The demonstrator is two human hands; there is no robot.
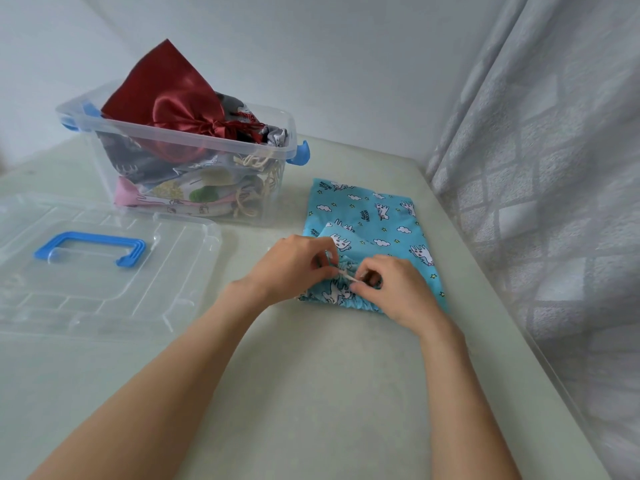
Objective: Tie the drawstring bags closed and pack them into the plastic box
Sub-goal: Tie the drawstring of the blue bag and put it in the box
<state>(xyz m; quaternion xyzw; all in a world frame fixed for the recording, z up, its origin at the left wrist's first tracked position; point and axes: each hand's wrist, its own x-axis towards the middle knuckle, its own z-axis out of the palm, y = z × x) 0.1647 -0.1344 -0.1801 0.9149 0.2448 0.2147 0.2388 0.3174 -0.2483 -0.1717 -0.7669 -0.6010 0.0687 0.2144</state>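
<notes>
A blue drawstring bag (370, 220) printed with white unicorns and clouds lies flat on the table, its gathered mouth toward me. My left hand (294, 265) and my right hand (391, 289) both pinch the thin white drawstring (346, 273) at that mouth, fingers closed on the cord. The clear plastic box (194, 143) with blue latches stands at the back left. It holds several tied bags, with a red satin bag (166, 95) sticking up on top.
The box's clear lid (104, 271) with a blue handle lies flat on the table at the left. A grey patterned curtain (554, 185) hangs along the table's right edge. White walls close off the back.
</notes>
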